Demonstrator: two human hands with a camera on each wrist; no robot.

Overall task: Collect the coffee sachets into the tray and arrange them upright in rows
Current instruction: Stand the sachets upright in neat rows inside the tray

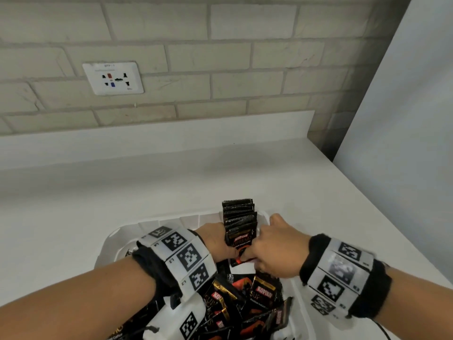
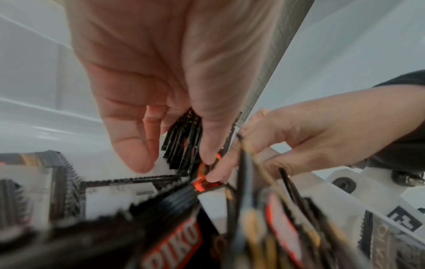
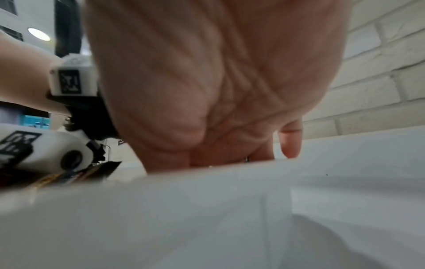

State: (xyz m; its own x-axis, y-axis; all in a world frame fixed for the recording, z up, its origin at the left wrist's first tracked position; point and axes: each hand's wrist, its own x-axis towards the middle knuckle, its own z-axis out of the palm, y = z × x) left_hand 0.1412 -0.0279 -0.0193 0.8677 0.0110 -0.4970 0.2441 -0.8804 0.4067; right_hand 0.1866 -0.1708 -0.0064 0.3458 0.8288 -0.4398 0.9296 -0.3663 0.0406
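A white tray [image 1: 115,241] sits on the counter. Black Kopiko coffee sachets stand upright in a row [image 1: 238,214] at its far right side. Several loose sachets [image 1: 247,303] lie piled in the near part. My left hand [image 1: 220,244] grips the row from the left, with the thumb [image 2: 208,143] on the front sachet [image 1: 241,241] and the fingers [image 2: 135,145] behind the row [image 2: 181,143]. From the right, my right hand [image 1: 262,256] pinches that front sachet low down, fingertips [image 2: 218,172] by its orange cup print. The right wrist view shows mostly palm [image 3: 218,81] and the tray wall [image 3: 207,209].
The tray stands on a white counter [image 1: 171,187] against a brick wall with a socket plate [image 1: 113,78]. A white panel [image 1: 404,143] bounds the counter's right side. Tagged bands are worn on both wrists.
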